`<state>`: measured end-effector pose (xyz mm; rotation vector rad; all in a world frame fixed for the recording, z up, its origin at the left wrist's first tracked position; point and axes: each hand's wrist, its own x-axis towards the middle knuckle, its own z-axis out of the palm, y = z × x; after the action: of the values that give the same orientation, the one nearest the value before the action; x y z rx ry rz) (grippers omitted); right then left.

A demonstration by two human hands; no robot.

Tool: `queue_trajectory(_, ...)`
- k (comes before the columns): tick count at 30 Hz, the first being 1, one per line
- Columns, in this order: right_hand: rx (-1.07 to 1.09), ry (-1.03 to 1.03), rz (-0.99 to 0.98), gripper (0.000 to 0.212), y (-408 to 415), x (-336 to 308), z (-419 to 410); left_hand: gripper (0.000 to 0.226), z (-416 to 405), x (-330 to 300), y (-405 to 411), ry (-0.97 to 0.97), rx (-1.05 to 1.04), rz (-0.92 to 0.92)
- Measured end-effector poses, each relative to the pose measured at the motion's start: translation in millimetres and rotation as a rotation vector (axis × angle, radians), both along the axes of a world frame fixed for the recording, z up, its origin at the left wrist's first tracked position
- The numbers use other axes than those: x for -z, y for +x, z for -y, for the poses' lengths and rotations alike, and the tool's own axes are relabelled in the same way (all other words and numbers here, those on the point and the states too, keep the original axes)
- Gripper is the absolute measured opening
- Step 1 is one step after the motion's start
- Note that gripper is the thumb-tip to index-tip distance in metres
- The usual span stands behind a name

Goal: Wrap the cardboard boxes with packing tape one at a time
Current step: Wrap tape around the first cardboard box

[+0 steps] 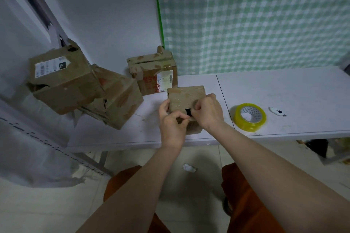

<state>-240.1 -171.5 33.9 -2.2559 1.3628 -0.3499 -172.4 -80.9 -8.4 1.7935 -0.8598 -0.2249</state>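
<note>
A small cardboard box stands on the white table just in front of me, with clear tape shining across its top. My left hand grips the box's near left corner, fingers curled over the front edge. My right hand pinches at the near face beside a small black patch. A yellow-tinted roll of packing tape lies flat on the table to the right of the box, apart from both hands.
A white box cutter lies right of the tape roll. Three larger worn boxes crowd the left: one with a label, one tilted, one behind. A green checked curtain hangs behind. A paper scrap lies on the floor.
</note>
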Motion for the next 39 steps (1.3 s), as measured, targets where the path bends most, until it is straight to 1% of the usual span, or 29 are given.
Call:
queue_trajectory(3,0.027,-0.016,0.046,0.035,-7,4,4,0.02,2,0,-3,-0.003,-0.002,-0.012)
queue_trajectory(5,0.029,-0.01,0.067,0.04,-10,2,4,0.024,0,0,-4,0.009,0.006,0.001)
queue_trajectory(8,0.026,0.032,0.085,0.035,-8,0,3,0.02,-2,2,-3,0.033,0.002,0.005)
queue_trajectory(9,0.016,0.04,0.093,0.029,-6,-2,2,0.017,-3,2,-1,0.042,-0.008,0.006)
queue_trajectory(11,-0.002,0.066,0.127,0.008,-3,-3,3,0.014,-5,2,4,0.065,-0.029,0.005)
queue_trajectory(12,-0.005,0.077,0.145,0.006,-1,-4,4,0.015,-6,2,8,0.075,-0.035,-0.002)
queue_trajectory(15,-0.008,0.072,0.135,0.025,2,-4,6,0.021,-10,-1,14,0.106,-0.016,-0.006)
queue_trajectory(17,-0.046,0.009,0.078,0.03,3,-6,6,0.024,-10,-2,15,0.123,0.002,0.031)
queue_trajectory(19,-0.117,-0.081,-0.016,0.029,6,-10,6,0.025,-9,-5,15,0.138,-0.004,0.081)
queue_trajectory(22,-0.263,-0.273,-0.194,0.032,8,-17,9,0.046,-7,-8,18,0.163,0.032,0.147)
queue_trajectory(23,-0.304,-0.334,-0.227,0.032,9,-18,10,0.048,-6,-9,19,0.159,0.052,0.185)
queue_trajectory(25,-0.356,-0.419,-0.23,0.025,12,-15,11,0.044,-8,-9,21,0.153,0.066,0.211)
queue_trajectory(28,-0.418,-0.495,-0.164,0.005,13,-5,10,0.04,-10,-8,26,0.142,0.053,0.183)
queue_trajectory(29,-0.434,-0.511,-0.134,0.001,13,-2,10,0.04,-10,-8,28,0.136,0.055,0.184)
queue_trajectory(30,-0.438,-0.538,-0.1,0.004,12,1,12,0.04,-11,-8,29,0.137,0.058,0.187)
queue_trajectory(32,-0.42,-0.514,-0.055,0.008,9,5,13,0.04,-11,-8,29,0.147,0.065,0.189)
queue_trajectory(35,-0.394,-0.439,-0.049,0.019,9,4,15,0.04,-10,-7,29,0.145,0.057,0.197)
queue_trajectory(37,-0.355,-0.342,0.007,0.017,11,3,14,0.04,-11,-7,31,0.143,0.051,0.192)
queue_trajectory(39,-0.286,-0.22,0.115,0.008,13,4,13,0.04,-11,-9,33,0.142,0.06,0.185)
